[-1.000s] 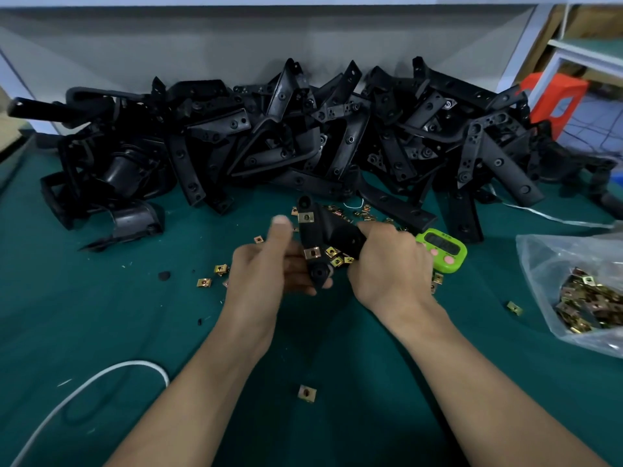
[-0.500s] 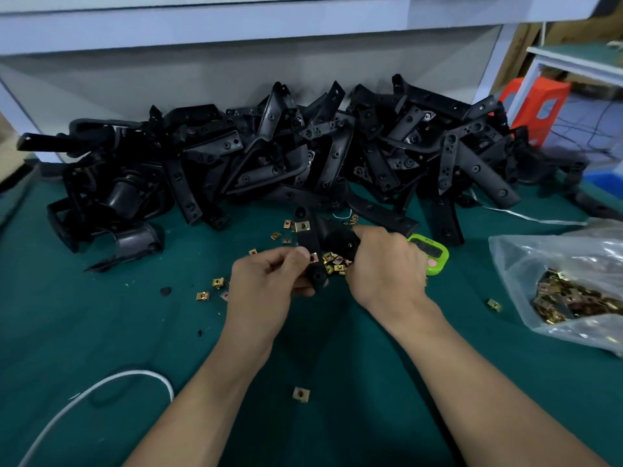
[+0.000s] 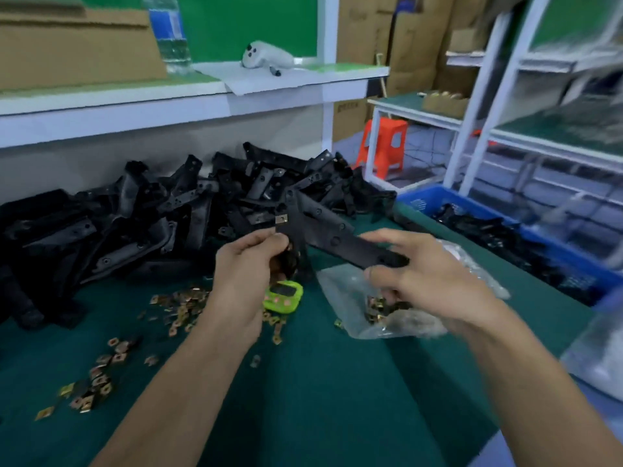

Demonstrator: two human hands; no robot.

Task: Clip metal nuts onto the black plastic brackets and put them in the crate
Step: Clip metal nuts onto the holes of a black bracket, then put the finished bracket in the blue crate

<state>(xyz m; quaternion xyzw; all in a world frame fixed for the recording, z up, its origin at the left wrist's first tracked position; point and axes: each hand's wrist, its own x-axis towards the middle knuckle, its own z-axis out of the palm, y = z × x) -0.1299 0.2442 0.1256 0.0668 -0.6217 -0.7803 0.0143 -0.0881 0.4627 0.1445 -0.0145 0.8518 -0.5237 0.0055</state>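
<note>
many spare parts: a pile of black plastic brackets (image 3: 135, 224) lies heaped along the back left of the green table (image 3: 320, 382), against the wall under a white shelf (image 3: 168, 106).
loose nuts: small brass-coloured metal nuts (image 3: 97, 375) are scattered on the table at front left and towards the middle, in front of the pile.
left hand: the left hand (image 3: 246, 264) is raised above the table, fingers curled, pinching the lower end of the held bracket's short arm.
clipped nut: one nut (image 3: 280, 219) sits clipped on that short arm, just above the left fingertips.
held bracket: the angled black bracket (image 3: 323, 227) is in the air between both hands, above the timer and the bag, right of the pile and left of the crate.
timer: a lime-green timer (image 3: 283, 296) lies on the table below the left hand.
bag: a clear plastic bag (image 3: 344, 284) lies just right of the timer, with more nuts inside.
right hand: the right hand (image 3: 428, 278) grips the far end of the bracket's long arm, fingers over the top, thumb underneath.
crate: a blue crate (image 3: 566, 254) stands beside the table's right edge, blurred, with black parts inside.
</note>
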